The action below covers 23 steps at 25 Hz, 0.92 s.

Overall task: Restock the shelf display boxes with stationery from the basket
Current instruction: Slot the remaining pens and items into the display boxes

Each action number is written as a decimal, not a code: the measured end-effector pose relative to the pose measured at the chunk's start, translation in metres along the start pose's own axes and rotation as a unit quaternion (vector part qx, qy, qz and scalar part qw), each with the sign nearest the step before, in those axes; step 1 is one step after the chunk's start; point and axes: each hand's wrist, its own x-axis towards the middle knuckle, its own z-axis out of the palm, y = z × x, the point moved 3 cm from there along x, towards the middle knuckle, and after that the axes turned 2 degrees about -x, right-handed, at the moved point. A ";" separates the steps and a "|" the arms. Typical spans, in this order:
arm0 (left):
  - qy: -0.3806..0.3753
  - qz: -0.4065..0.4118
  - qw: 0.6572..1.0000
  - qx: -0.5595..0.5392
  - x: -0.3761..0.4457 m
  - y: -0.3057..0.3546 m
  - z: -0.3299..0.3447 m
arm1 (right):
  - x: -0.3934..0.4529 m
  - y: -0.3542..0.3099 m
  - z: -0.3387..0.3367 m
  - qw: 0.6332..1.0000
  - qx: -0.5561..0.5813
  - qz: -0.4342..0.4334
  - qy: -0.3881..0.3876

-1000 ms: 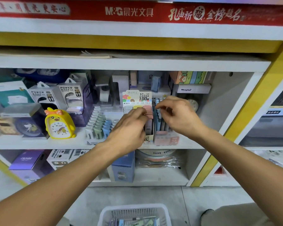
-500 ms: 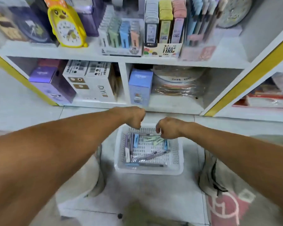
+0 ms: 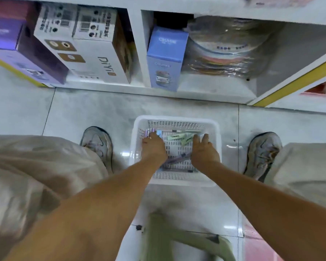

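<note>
1. Nearest to the camera, two bare forearms reach forward and down, between the knees in pale trousers.
2. The left hand (image 3: 153, 149) is inside the white basket (image 3: 214, 127), at its left side. The fingers bend down onto the purple pens (image 3: 149, 131) at the far left corner; I cannot tell whether they already hold one.
3. The right hand (image 3: 204, 152) is at the right side of the basket, fingers loosely spread and pointing down, near the green packets (image 3: 177, 136). It seems to hold nothing.
4. The basket stands on the grey tiled floor (image 3: 94, 110), between two grey shoes. More pens lie on its bottom between the hands.
5. Farther away is the lowest shelf (image 3: 215, 85): a purple box (image 3: 9, 38), white boxes (image 3: 87, 53) marked "DIYI", a blue box (image 3: 165, 59) and wrapped round items (image 3: 226, 49).
</note>
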 end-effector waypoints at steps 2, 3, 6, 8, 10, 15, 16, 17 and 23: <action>0.005 -0.053 0.996 -0.072 0.005 -0.001 0.009 | 0.006 -0.006 0.005 1.000 0.000 0.012 0.016; 0.011 -0.063 0.995 -0.080 0.006 -0.001 0.014 | 0.009 -0.008 0.008 0.999 0.011 0.019 0.026; 0.051 -0.068 0.993 -0.076 0.015 0.001 0.021 | 0.017 -0.012 0.009 0.993 0.087 0.050 0.063; 0.064 -0.075 0.993 -0.062 0.023 0.004 0.023 | 0.022 -0.013 0.011 0.984 0.133 0.081 0.088; 0.071 -0.089 0.992 -0.054 0.031 0.008 0.024 | 0.026 -0.016 0.013 0.978 0.155 0.095 0.102; 0.077 -0.033 0.992 -0.096 0.039 0.032 0.032 | 0.033 -0.024 0.019 0.963 0.216 0.113 0.113; 0.082 -0.012 0.992 -0.097 0.037 0.035 0.034 | 0.034 -0.026 0.020 0.956 0.240 0.125 0.116; 0.094 0.010 0.991 -0.092 0.034 0.037 0.037 | 0.034 -0.026 0.020 0.948 0.262 0.136 0.119; 0.084 0.079 0.978 -0.173 0.034 0.018 0.037 | 0.021 -0.018 0.028 0.933 0.279 0.176 0.141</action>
